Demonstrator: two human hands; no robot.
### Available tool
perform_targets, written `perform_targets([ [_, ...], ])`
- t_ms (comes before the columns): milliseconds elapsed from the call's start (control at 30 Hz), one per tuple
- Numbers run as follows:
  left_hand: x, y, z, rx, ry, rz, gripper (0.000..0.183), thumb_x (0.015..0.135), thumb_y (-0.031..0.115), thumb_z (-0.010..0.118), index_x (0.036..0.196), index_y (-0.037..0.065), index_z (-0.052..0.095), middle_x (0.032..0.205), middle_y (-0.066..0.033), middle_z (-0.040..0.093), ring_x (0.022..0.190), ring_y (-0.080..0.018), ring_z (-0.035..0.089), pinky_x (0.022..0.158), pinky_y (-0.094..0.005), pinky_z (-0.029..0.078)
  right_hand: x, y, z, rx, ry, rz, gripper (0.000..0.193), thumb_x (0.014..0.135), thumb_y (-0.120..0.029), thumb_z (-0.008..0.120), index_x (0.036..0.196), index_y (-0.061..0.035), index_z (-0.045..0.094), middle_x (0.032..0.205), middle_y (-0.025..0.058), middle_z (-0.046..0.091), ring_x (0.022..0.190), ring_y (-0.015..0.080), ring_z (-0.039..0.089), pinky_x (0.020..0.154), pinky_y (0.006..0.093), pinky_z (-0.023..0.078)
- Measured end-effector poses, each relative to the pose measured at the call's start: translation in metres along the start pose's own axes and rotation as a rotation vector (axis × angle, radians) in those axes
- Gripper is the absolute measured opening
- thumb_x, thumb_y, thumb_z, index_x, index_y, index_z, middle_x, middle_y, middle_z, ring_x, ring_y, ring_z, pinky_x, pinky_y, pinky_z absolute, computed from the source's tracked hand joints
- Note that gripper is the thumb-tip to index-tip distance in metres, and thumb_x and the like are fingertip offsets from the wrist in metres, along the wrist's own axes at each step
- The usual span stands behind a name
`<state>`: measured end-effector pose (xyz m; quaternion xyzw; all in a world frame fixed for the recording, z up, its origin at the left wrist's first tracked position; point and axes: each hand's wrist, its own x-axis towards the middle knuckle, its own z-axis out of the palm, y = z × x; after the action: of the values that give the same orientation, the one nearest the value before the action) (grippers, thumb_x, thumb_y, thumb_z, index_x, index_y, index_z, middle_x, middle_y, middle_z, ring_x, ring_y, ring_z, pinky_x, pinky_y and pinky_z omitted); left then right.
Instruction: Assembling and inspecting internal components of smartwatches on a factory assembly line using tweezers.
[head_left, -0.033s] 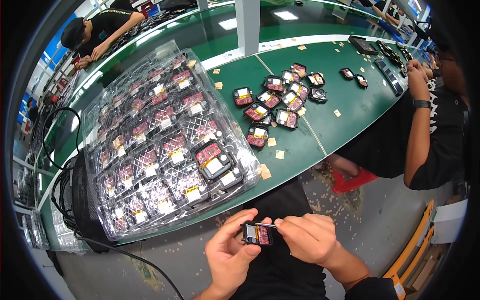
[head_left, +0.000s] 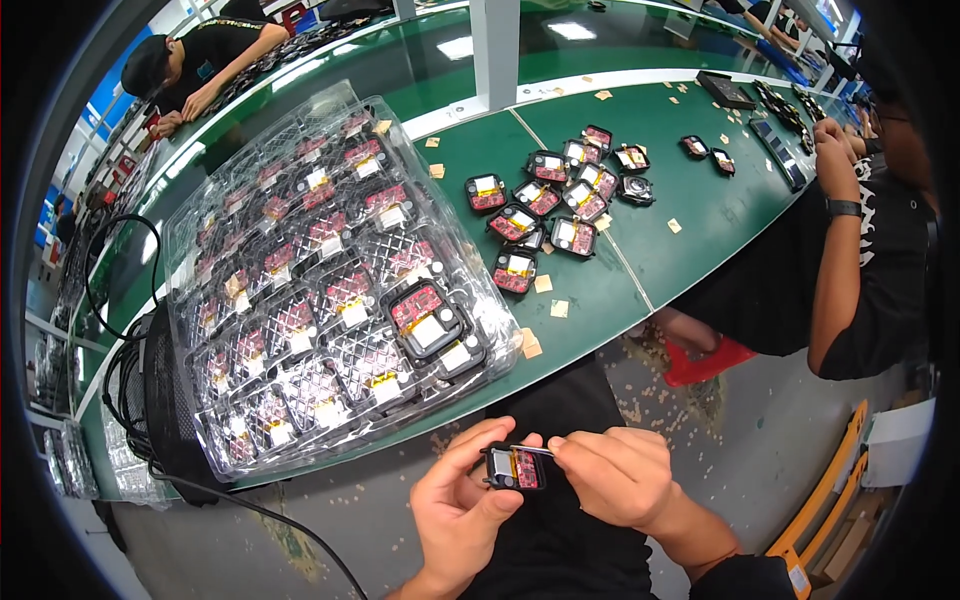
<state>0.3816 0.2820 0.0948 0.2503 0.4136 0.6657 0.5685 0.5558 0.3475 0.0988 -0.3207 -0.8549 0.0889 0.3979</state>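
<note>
In my left hand (head_left: pixel 460 510) is a small black square device housing (head_left: pixel 516 468), gripped at its edges between fingers and thumb. Its open side faces up, showing a red circuit board, a pale rectangular battery and yellow tape. My right hand (head_left: pixel 615 475) pinches a thin metal tool (head_left: pixel 530 449), which lies along the housing's upper edge; the fingers hide the rest of it. Both hands are above my lap, in front of the table. A similar open housing (head_left: pixel 424 318) rests on top of the clear plastic trays (head_left: pixel 500 318), whose pockets hold many more.
Loose housings (head_left: pixel 574 237) lie grouped on the green table (head_left: pixel 470 135), among small tan paper squares (head_left: pixel 560 309). A black cable (head_left: pixel 290 530) hangs at the left beside a black mesh object (head_left: pixel 170 400). At the right sits a co-worker (head_left: pixel 850 250), near a red stool (head_left: pixel 705 362).
</note>
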Motion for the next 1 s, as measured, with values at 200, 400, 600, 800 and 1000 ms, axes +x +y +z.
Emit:
perform_targets([
  [200, -0.002, -0.001, -0.017, 0.014, -0.146, 0.101, 0.063, 0.087, 0.009, 0.086, 0.140, -0.011, 0.056, 0.149, -0.0235, 0.051, 0.129, -0.0391, 0.063, 0.110, -0.0461, 0.054, 0.005, 0.006, 0.000, 0.104, -0.049, -0.047, 0.028, 0.076, -0.002, 0.075, 0.104, 0.0003, 0.077, 0.088, 0.0063, 0.073, 0.056, 0.0137, 0.061, 0.051, 0.0265, 0.049],
  [400, -0.004, 0.002, -0.018, 0.011, -0.108, 0.083, 0.064, 0.086, 0.003, 0.085, 0.141, -0.010, 0.055, 0.148, -0.0241, 0.052, 0.128, -0.0405, 0.064, 0.108, -0.0469, 0.055, 0.004, 0.000, 0.003, 0.161, -0.083, 0.023, 0.027, 0.076, 0.001, 0.076, 0.103, 0.0011, 0.077, 0.089, 0.0078, 0.074, 0.060, 0.0176, 0.066, 0.053, 0.0285, 0.051],
  [600, -0.017, 0.044, -0.023, 0.373, -0.353, 0.335, 0.070, 0.068, 0.018, 0.100, 0.124, -0.006, 0.067, 0.124, -0.0214, 0.064, 0.112, -0.0384, 0.072, 0.097, -0.0489, 0.060, 0.020, 0.030, 0.000, 0.388, 0.115, 0.120, 0.028, 0.077, 0.009, 0.077, 0.104, 0.0002, 0.072, 0.089, 0.0130, 0.073, 0.069, 0.0287, 0.070, 0.063, 0.0367, 0.057],
  [800, -0.006, 0.078, -0.004, 0.691, -0.093, 0.846, 0.057, 0.083, 0.010, 0.089, 0.130, -0.002, 0.060, 0.132, -0.0245, 0.056, 0.115, -0.0430, 0.068, 0.099, -0.0506, 0.059, 0.075, 0.039, 0.021, 0.017, 0.133, 0.167, 0.024, 0.086, 0.001, 0.074, 0.109, -0.0018, 0.070, 0.107, 0.0124, 0.067, 0.072, 0.0300, 0.070, 0.061, 0.0387, 0.056],
  [1000, 0.044, 0.097, 0.004, 1.283, 0.201, 1.011, 0.039, 0.069, -0.005, 0.092, 0.094, 0.003, 0.063, 0.120, -0.0183, 0.056, 0.116, -0.0389, 0.069, 0.095, -0.0488, 0.062, 0.084, 0.058, 0.046, -0.192, 0.019, 0.263, 0.024, 0.088, -0.018, 0.079, 0.108, -0.0086, 0.070, 0.114, 0.0075, 0.059, 0.068, 0.0292, 0.070, 0.057, 0.0429, 0.054],
])
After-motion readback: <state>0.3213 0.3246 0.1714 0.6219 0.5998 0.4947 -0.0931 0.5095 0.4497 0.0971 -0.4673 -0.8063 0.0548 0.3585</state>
